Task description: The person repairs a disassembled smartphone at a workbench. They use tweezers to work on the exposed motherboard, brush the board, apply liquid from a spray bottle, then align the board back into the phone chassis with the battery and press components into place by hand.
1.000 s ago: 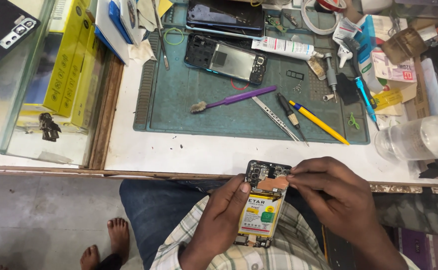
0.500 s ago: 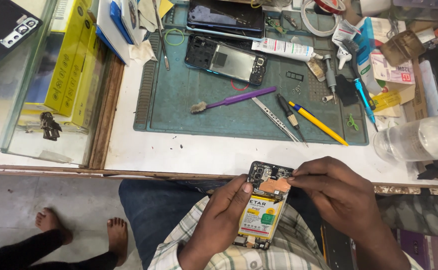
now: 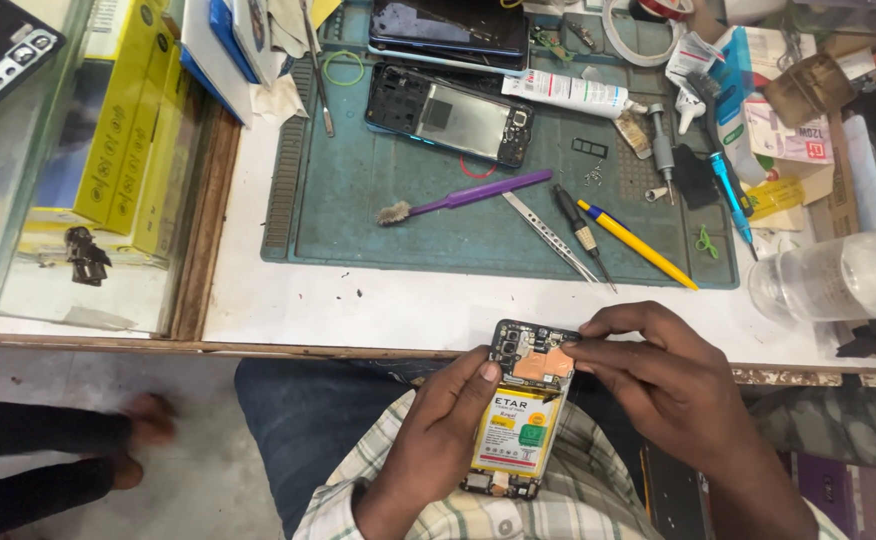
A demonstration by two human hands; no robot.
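My left hand (image 3: 438, 440) cradles the opened black smartphone with yellow battery (image 3: 520, 410) over my lap; right hand (image 3: 658, 375) fingertips pinch at its copper-coloured top. Slipping could tear something there.

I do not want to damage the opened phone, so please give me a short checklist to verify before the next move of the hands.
1. Opened black phone with yellow battery held firmly by left hand: ok.
2. Right hand fingertips on the copper-coloured shield near the camera end: ok.
3. Phone supported over the lap, not the white bench: not ok, a drop is possible.
4. Steel tweezers and small black screwdriver lie within reach on green mat: ok.
5. Screws all removed: cannot tell.
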